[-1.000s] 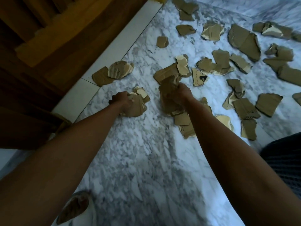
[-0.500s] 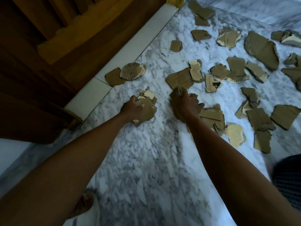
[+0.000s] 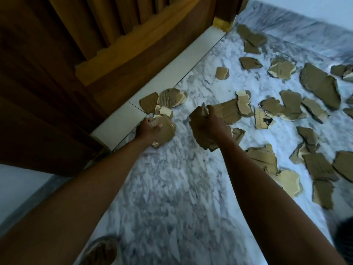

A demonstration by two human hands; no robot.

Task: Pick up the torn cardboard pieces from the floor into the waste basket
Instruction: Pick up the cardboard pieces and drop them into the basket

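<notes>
Both arms extended from the bottom of the frame toward its center. The left hand (image 3: 148, 129) had its fingers curled round a bundle of torn cardboard pieces (image 3: 164, 131), held at the edge of the white threshold strip (image 3: 172, 73). The right hand (image 3: 210, 124) gripped a thicker stack of cardboard pieces (image 3: 200, 138), fingers wrapped over its top edge; the stack hung below the palm, and whether it touched the floor could not be determined.

The marble floor (image 3: 172, 188), white with grey veining, filled the lower and right parts of the frame. Loose cardboard pieces lay scattered across its upper right and right areas. A corrugated piece (image 3: 169, 97) with exposed flutes overlapped a plain brown piece (image 3: 148, 102) on the threshold strip, just above the left hand. A printed piece (image 3: 264, 121) bearing black markings lay to the right of the right hand. A large brown piece (image 3: 319, 87) lay near the upper right edge. A pale-faced piece (image 3: 288, 180) lay beside the right forearm at the middle right.

A dark wooden door (image 3: 76, 54) occupied the upper left of the frame. A slippered foot (image 3: 101, 251) appeared at the bottom left, partly covered by the left forearm. The waste basket could not be identified in the view.
</notes>
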